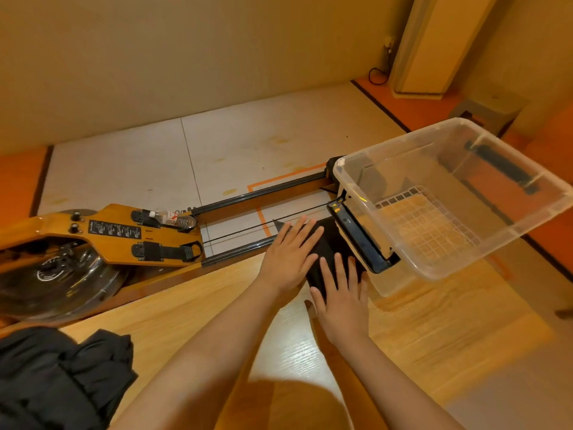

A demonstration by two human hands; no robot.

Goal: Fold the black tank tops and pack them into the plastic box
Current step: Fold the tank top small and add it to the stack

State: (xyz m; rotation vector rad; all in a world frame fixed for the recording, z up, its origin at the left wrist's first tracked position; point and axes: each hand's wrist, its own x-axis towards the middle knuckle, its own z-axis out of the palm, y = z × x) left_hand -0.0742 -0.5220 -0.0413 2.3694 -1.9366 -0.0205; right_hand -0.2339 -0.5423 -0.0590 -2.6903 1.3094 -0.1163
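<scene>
A folded black tank top point(328, 243) lies at the far edge of the wooden table point(186, 321). My left hand point(290, 256) presses flat on its left part with straight fingers. My right hand point(341, 293) lies flat on its near right part, fingers spread. A clear plastic box point(387, 218) stands just to the right of the garment, reaching past the table's far edge; nothing black shows inside it. A heap of black tank tops point(59, 377) sits at the table's near left corner.
Beyond the table a wooden rowing machine point(102, 234) lies on the floor, with a plastic bottle point(173, 219) on its footrests and its rails running under the box. A wall stands behind it, and a pillar point(434, 41) at the far right.
</scene>
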